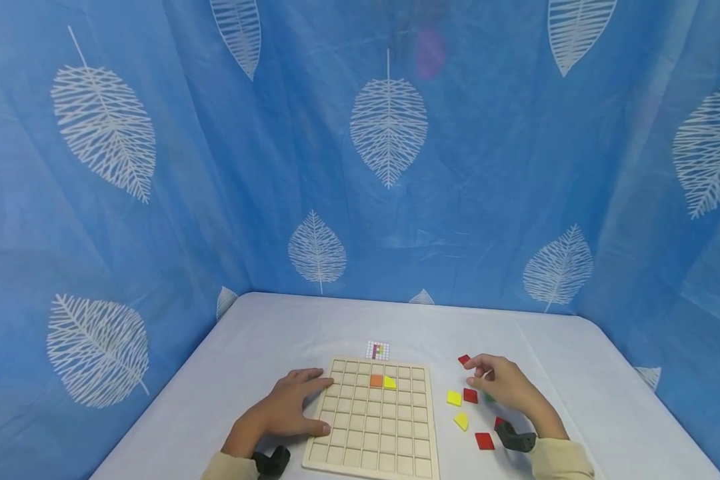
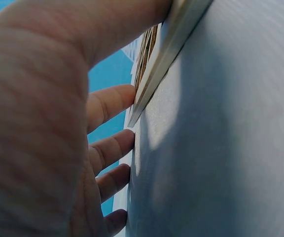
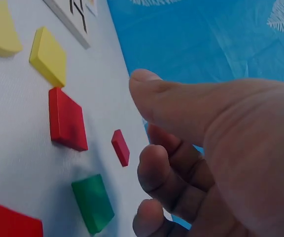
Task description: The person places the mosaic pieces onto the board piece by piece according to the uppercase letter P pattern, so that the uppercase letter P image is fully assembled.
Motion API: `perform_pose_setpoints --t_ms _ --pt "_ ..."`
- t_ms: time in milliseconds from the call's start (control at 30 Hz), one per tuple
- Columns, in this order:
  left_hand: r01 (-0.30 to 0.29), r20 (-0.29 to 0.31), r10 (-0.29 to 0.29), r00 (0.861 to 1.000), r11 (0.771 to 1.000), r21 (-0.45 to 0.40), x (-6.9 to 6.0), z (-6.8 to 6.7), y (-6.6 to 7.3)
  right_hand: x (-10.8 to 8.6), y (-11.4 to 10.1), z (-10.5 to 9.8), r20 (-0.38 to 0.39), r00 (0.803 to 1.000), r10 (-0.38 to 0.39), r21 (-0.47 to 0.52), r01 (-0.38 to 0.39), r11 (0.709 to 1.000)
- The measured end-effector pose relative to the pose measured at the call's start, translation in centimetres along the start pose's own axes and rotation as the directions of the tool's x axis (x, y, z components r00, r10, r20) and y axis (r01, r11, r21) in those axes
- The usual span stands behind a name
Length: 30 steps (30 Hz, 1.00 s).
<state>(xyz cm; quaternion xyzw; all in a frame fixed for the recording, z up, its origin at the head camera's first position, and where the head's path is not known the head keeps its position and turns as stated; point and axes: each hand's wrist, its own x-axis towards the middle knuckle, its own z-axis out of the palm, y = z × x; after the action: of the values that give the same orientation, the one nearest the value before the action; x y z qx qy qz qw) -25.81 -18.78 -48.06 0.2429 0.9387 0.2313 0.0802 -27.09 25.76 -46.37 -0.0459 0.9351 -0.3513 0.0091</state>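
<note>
I have the left hand [image 1: 291, 405] loosely spread and gripping nothing, its thumb resting on the edge of the gridded board [image 1: 372, 424], which lies between both hands. I see only two cells filled, both ahead and to the right of the left thumb: an orange square tile [image 1: 376, 381] and, just beside it, a yellow cut-corner tile [image 1: 391, 383]. I judge this an early stage, since the other visible cells are bare and the small pattern card [image 1: 378, 350], past the board's far edge, shows more colour. My right hand [image 1: 505, 383] hovers, thumb and bent fingers apart, no tile visible between them. Around and below it lie four red tiles [image 1: 485, 441], two yellow tiles [image 1: 454, 398] and one green tile [image 3: 93, 203], all off the board
</note>
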Motion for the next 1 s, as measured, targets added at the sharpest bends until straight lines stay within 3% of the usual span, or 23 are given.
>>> perform_pose_setpoints --t_ms 367,700,1000 --pt "0.020 -0.007 -0.020 1.000 1.000 -0.003 -0.1 0.4 -0.2 -0.4 1.6 0.3 0.125 0.992 -0.034 0.090 0.023 0.996" --pt "0.007 -0.005 -0.007 1.000 1.000 0.017 0.3 0.6 -0.9 -0.5 0.8 0.3 0.124 0.992 0.037 0.054 -0.044 0.998" --pt "0.025 -0.005 -0.025 1.000 0.999 0.019 0.2 0.6 -0.5 -0.8 0.7 0.3 0.155 0.988 0.015 0.036 -0.021 0.999"
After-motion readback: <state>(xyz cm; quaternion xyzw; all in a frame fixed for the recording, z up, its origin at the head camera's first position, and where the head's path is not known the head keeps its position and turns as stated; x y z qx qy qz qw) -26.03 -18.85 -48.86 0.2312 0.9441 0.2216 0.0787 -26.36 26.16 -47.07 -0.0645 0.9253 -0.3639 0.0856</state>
